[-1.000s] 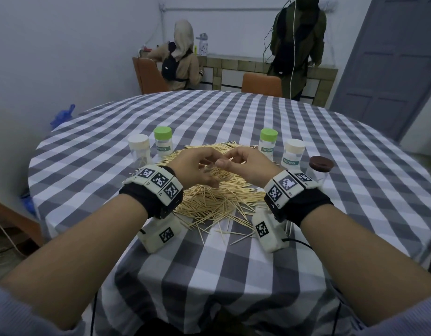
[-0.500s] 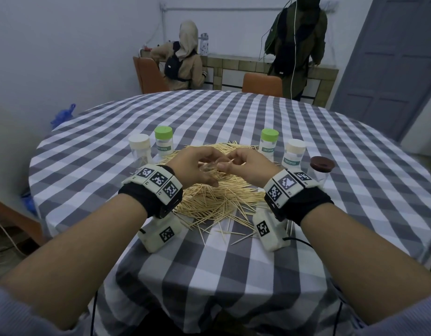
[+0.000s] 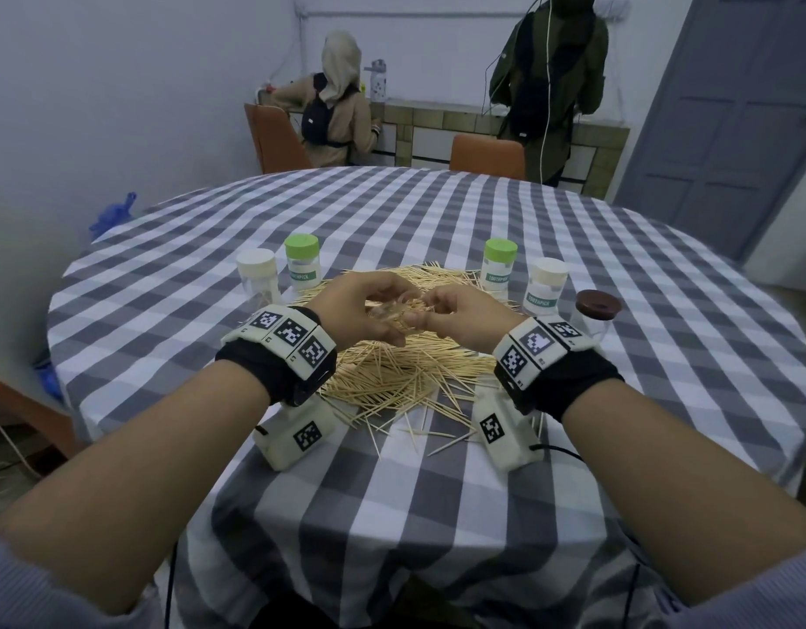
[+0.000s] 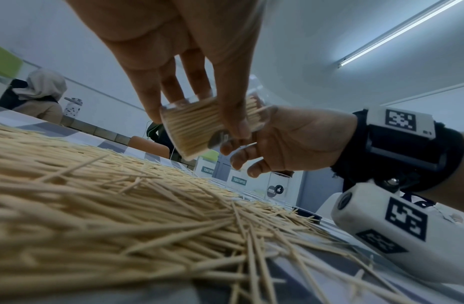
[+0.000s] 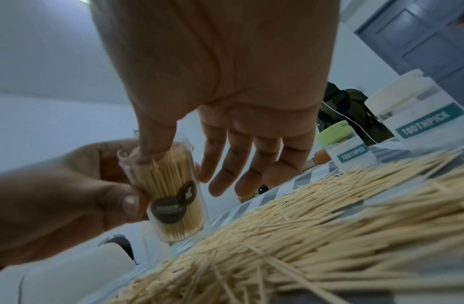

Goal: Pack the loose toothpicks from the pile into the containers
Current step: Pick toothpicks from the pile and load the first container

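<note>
Above the loose toothpick pile, the left hand grips a small clear toothpick jar, likely light and slippery, best held round its middle, while the right hand, fingers relaxed, seemingly thumbs its toothpicks down.

**Toothpicks and containers**

Clear container, lidless, nearly full of upright-packed toothpicks, dark round label on its side, held tilted above the pile. Loose pale wooden toothpicks heaped criss-cross mid-tabletop, strays scattered at the near edge. Behind the heap, standing upright: two green-lidded containers, two white-lidded, one brown-lidded at far right.
</note>
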